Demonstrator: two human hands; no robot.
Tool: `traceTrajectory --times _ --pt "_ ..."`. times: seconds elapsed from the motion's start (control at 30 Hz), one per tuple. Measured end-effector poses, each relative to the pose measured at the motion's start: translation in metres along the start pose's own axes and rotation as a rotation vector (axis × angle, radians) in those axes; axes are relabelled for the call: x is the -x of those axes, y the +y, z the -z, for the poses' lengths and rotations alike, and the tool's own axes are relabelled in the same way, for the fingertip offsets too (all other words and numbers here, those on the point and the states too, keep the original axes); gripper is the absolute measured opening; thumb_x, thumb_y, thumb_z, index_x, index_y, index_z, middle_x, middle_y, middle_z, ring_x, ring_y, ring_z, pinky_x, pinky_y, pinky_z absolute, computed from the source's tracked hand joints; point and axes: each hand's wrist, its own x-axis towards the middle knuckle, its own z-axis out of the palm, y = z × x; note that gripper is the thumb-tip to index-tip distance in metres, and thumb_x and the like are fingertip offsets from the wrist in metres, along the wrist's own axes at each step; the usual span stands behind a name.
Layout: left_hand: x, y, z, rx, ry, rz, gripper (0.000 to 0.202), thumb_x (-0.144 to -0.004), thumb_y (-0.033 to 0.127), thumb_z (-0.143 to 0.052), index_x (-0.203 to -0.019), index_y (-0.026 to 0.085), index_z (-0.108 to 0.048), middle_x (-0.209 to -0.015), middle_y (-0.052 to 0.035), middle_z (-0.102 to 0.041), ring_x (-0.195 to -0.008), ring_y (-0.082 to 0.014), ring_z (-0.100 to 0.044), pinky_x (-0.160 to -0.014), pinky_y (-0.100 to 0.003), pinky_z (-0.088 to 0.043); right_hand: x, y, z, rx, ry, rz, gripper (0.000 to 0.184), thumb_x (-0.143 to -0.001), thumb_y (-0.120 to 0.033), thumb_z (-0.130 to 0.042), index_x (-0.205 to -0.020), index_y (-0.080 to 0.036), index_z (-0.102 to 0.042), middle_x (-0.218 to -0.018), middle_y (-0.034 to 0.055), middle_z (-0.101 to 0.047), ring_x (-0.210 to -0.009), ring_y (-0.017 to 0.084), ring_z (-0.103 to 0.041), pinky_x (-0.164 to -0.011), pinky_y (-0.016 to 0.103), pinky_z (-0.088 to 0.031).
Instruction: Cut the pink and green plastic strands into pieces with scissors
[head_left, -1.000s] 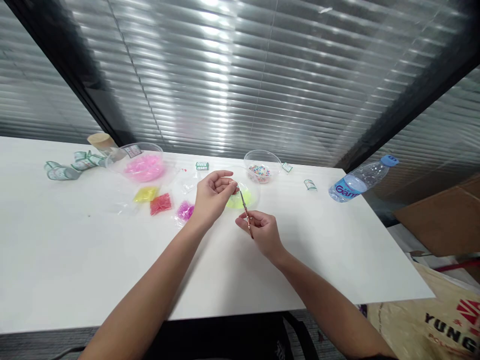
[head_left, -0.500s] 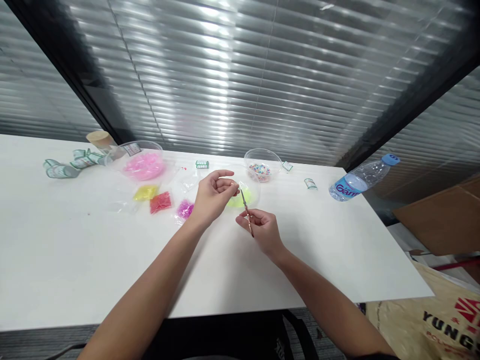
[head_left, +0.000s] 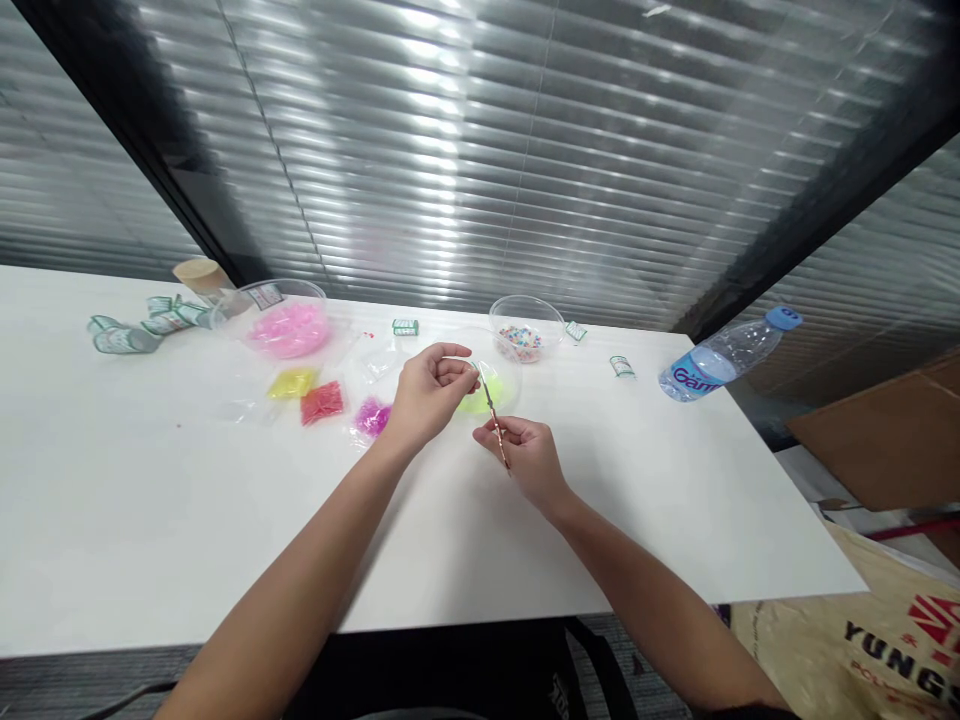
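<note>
My left hand [head_left: 429, 395] hovers over the white table [head_left: 150, 500] with its fingers pinched together on something too small to make out. My right hand [head_left: 525, 455] is closed on a thin copper-coloured tool [head_left: 495, 425], like tweezers, whose tip points up toward my left fingertips. Just behind both hands sits a clear bowl of yellow-green beads [head_left: 491, 392]. A smaller clear bowl of mixed-colour beads [head_left: 523, 335] stands farther back.
Left of my hands lie small bags of magenta [head_left: 371, 415], red [head_left: 322, 402] and yellow beads [head_left: 292, 383], and a large bowl of pink beads [head_left: 289, 325]. Small labelled spools [head_left: 127, 340] lie far left. A water bottle [head_left: 724, 355] lies at the right edge. Cardboard [head_left: 885, 440] sits beyond the table.
Both hands have stayed almost in place; the tool's tip remains at my left fingertips. The view has shifted very slightly.
</note>
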Motion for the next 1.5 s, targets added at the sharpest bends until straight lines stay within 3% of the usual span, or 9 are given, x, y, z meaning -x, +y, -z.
traceTrajectory --times 0.43,0.97,1.5 --pt "-0.003 -0.01 0.004 -0.179 0.024 -0.075 0.028 -0.077 0.028 -0.066 -0.101 0.017 -0.061 -0.078 -0.0041 -0.069 -0.076 -0.0194 -0.07 -0.069 -0.03 -0.055 -0.001 -0.001 0.001 -0.033 -0.014 -0.073 0.032 -0.072 -0.046 -0.073 -0.067 -0.016 -0.062 -0.046 -0.009 -0.027 -0.041 0.004 -0.024 -0.042 0.024 -0.017" --pt "-0.006 -0.015 0.007 -0.16 0.048 -0.175 0.022 -0.077 0.033 -0.069 -0.09 0.016 -0.071 -0.08 -0.0063 -0.072 -0.074 -0.0191 -0.069 -0.071 -0.031 -0.056 0.0 0.002 -0.001 -0.033 0.024 -0.012 0.039 -0.074 -0.05 -0.07 -0.061 -0.018 -0.052 -0.043 -0.0103 -0.027 -0.041 0.005 -0.021 -0.048 0.026 -0.023" --pt "-0.005 -0.012 0.004 -0.188 0.096 -0.227 0.02 -0.078 0.035 -0.068 -0.086 0.017 -0.073 -0.078 -0.0038 -0.07 -0.068 -0.0153 -0.065 -0.066 -0.027 -0.053 0.0 0.003 -0.002 -0.061 0.036 -0.028 0.038 -0.071 -0.051 -0.073 -0.066 -0.017 -0.055 -0.041 -0.0104 -0.031 -0.042 0.005 -0.02 -0.048 0.025 -0.024"
